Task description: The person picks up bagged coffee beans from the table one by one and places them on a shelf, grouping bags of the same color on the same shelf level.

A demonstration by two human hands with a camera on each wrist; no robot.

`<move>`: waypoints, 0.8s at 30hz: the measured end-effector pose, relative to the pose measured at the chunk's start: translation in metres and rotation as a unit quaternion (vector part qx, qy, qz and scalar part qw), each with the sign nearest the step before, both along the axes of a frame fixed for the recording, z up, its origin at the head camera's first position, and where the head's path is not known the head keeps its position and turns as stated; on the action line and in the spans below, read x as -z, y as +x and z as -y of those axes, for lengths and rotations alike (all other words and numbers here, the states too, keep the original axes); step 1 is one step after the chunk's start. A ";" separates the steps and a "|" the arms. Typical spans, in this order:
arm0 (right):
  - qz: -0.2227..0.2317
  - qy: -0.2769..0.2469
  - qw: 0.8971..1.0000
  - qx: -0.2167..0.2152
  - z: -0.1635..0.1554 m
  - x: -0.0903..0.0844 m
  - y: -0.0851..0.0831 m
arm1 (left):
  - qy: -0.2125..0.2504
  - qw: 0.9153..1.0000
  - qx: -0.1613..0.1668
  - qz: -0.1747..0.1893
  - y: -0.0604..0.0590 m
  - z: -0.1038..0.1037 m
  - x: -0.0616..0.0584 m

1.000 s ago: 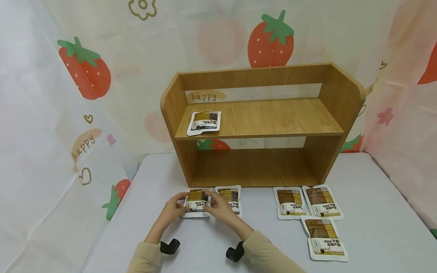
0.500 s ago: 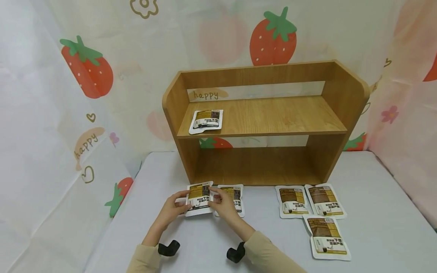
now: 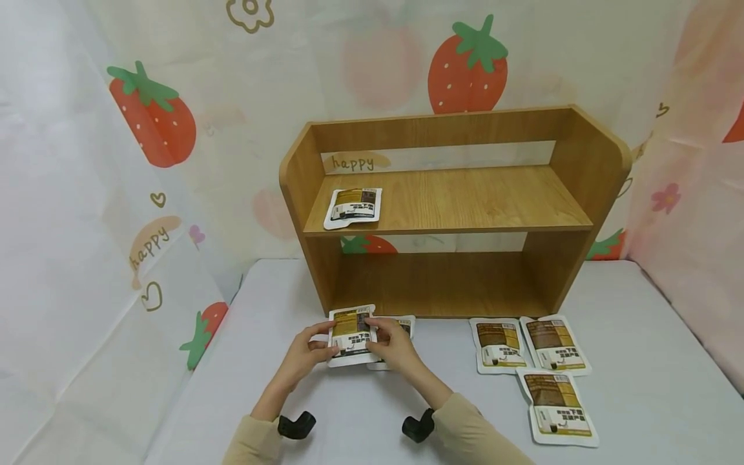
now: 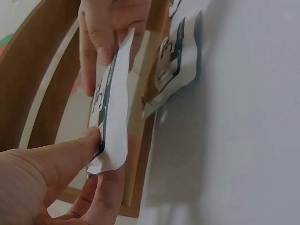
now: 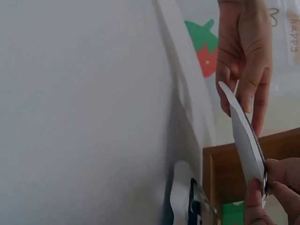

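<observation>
Hands pinch one packet (image 3: 351,334) above the table (image 3: 360,413). Left hand (image 3: 305,355) and right hand (image 3: 398,345) clamp fingers on opposite edges, before the shelf (image 3: 453,206).

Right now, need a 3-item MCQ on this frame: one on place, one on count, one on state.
1. Where does the shelved packet lie?
A. upper shelf, left end
B. lower shelf
C. upper shelf, right end

2. How many packets lie flat on the table right of the hands?
A. one
B. three
C. five

3. How is the held packet carried?
A. lying flat under one palm
B. pinched at both side edges, raised
C. folded in a fist

Answers:
1 A, it sits at the left end of the wooden rack.
2 B, three in a cluster.
3 B, left hand and right hand each pinch a side edge.
</observation>
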State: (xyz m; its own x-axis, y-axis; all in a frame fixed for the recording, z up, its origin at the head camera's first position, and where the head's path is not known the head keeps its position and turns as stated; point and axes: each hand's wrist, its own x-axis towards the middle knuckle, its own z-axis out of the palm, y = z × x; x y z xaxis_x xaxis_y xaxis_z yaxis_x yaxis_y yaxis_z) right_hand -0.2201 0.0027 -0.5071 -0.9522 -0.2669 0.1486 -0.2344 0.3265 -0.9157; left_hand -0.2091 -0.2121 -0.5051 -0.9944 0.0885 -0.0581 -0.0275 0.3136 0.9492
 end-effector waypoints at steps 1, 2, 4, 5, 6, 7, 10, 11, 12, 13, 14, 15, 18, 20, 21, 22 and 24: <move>0.000 0.002 1.000 -0.002 -0.003 -0.001 0.000 | 0.002 1.000 0.001 -0.002 0.000 -0.002 0.000; -0.002 0.005 1.000 -0.003 -0.006 -0.002 0.000 | 0.006 1.000 0.002 -0.004 0.001 -0.005 0.000; -0.006 0.008 1.000 -0.005 -0.011 -0.003 -0.001 | 0.011 1.000 0.005 -0.011 0.002 -0.010 -0.003; -0.005 0.011 1.000 -0.005 -0.014 -0.004 -0.002 | 0.011 1.000 0.006 -0.017 0.003 -0.013 -0.006; -0.006 0.013 1.000 -0.005 -0.016 -0.004 -0.002 | 0.010 1.000 0.009 -0.021 0.005 -0.015 -0.011; -0.007 0.014 1.000 -0.005 -0.018 -0.004 -0.002 | 0.006 1.000 0.011 -0.026 0.008 -0.019 -0.015; -0.006 0.015 1.000 0.001 -0.025 -0.004 -0.001 | -0.008 0.999 0.014 -0.035 0.014 -0.028 -0.029; -0.006 0.013 1.000 0.003 -0.027 -0.004 -0.001 | -0.011 0.999 0.016 -0.039 0.016 -0.030 -0.032; -0.005 0.011 1.000 0.006 -0.029 -0.004 -0.001 | -0.012 0.999 0.018 -0.041 0.016 -0.033 -0.033; -0.004 0.009 1.000 0.009 -0.031 -0.005 -0.001 | -0.012 0.999 0.018 -0.043 0.016 -0.035 -0.034; -0.002 0.007 1.000 0.013 -0.033 -0.005 0.000 | -0.012 0.999 0.019 -0.045 0.016 -0.037 -0.034; 0.001 0.003 1.000 0.016 -0.035 -0.005 0.000 | -0.012 0.999 0.021 -0.048 0.015 -0.039 -0.034; 0.009 -0.003 0.999 0.031 -0.043 -0.005 0.000 | -0.015 0.998 0.031 -0.055 0.013 -0.047 -0.034; 0.017 -0.003 0.999 0.040 -0.049 -0.006 0.000 | -0.020 0.997 0.034 -0.061 0.012 -0.052 -0.035; 0.021 -0.003 0.999 0.043 -0.051 -0.006 -0.001 | -0.023 0.997 0.037 -0.068 0.012 -0.055 -0.036; 0.024 -0.003 0.999 0.046 -0.054 -0.007 -0.001 | -0.026 0.996 0.039 -0.074 0.011 -0.057 -0.036; 0.028 -0.002 0.998 0.051 -0.059 -0.007 -0.002 | -0.027 0.995 0.041 -0.082 0.010 -0.062 -0.038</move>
State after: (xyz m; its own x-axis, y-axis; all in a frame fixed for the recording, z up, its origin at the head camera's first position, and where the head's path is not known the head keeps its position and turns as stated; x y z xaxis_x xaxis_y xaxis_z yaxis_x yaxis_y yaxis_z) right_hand -0.2220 0.0615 -0.4999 -0.9813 -0.1671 0.0951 -0.1484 0.3434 -0.9274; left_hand -0.1991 -0.1502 -0.4673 -0.9806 0.1705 0.0969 0.1534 0.3588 0.9207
